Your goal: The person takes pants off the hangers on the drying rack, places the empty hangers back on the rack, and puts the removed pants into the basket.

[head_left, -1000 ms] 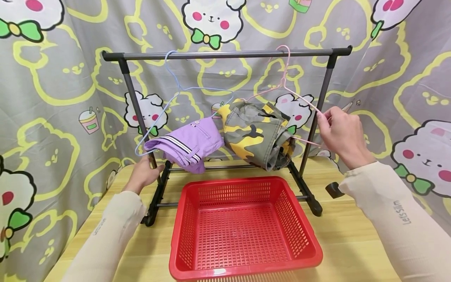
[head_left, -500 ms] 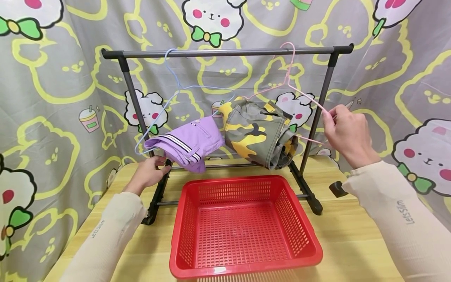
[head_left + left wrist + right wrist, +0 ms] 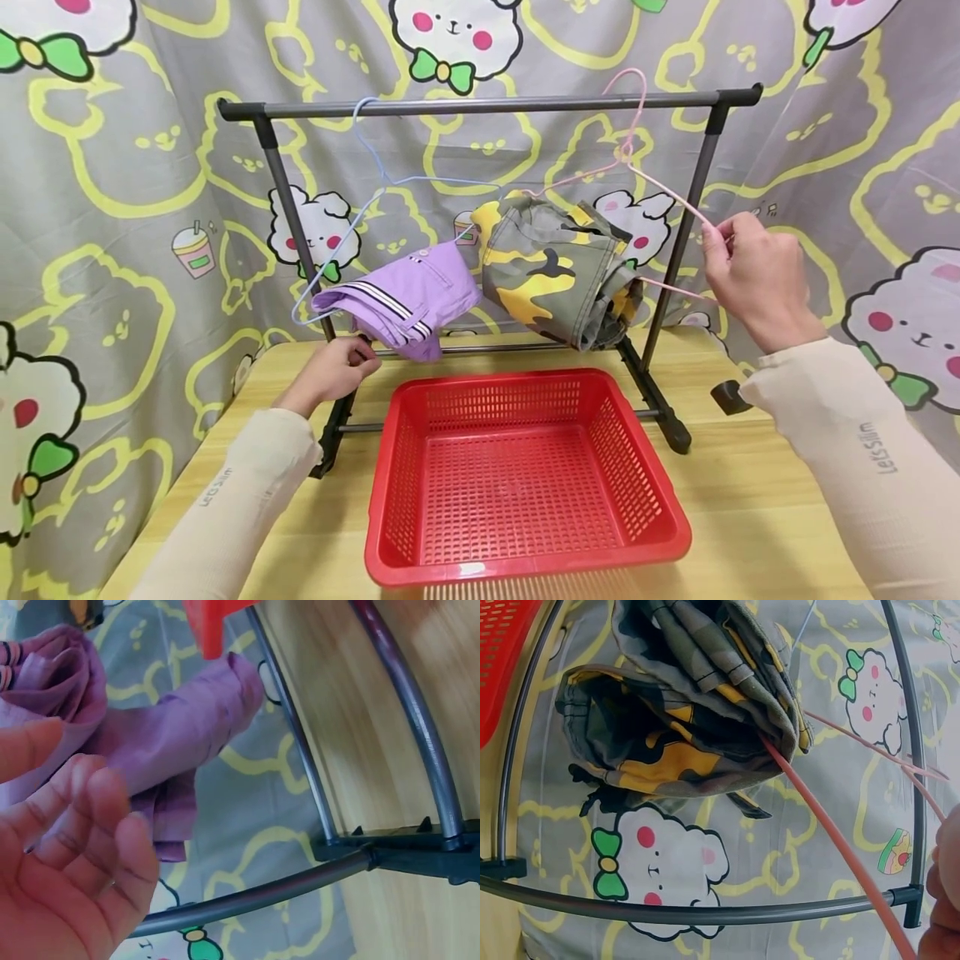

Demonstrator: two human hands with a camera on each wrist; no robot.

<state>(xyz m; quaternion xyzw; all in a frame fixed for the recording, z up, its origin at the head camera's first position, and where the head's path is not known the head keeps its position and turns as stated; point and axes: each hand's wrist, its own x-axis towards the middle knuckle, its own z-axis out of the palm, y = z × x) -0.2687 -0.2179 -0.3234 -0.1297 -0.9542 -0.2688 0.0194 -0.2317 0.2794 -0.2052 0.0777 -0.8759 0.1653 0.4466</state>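
My right hand (image 3: 759, 271) pinches the right shoulder of a pink hanger (image 3: 663, 188). The hanger's hook arches above the rack's top rail. Folded camouflage shorts or trousers (image 3: 543, 271) in grey, black and yellow hang over its lower bar, and in the right wrist view the bar runs out of the rolled fabric. Farther left, purple shorts (image 3: 420, 292) with a striped waistband drape over a blue hanger (image 3: 341, 250) hooked on the rail. Just below the purple cloth, my left hand (image 3: 337, 371) has loosely bent fingers; the left wrist view shows nothing held in it.
A dark metal rack (image 3: 487, 106) stands on the wooden table (image 3: 750, 500) before a patterned curtain (image 3: 525, 50). In front of it sits a red perforated basket (image 3: 517, 567) with nothing inside. A small black knob-like piece (image 3: 729, 397) is at the rack's right.
My right hand has moved right, taking the pink hanger along; its hook has risen higher above the rail. My left hand has shifted right, from the blue hanger's corner to under the purple shorts.
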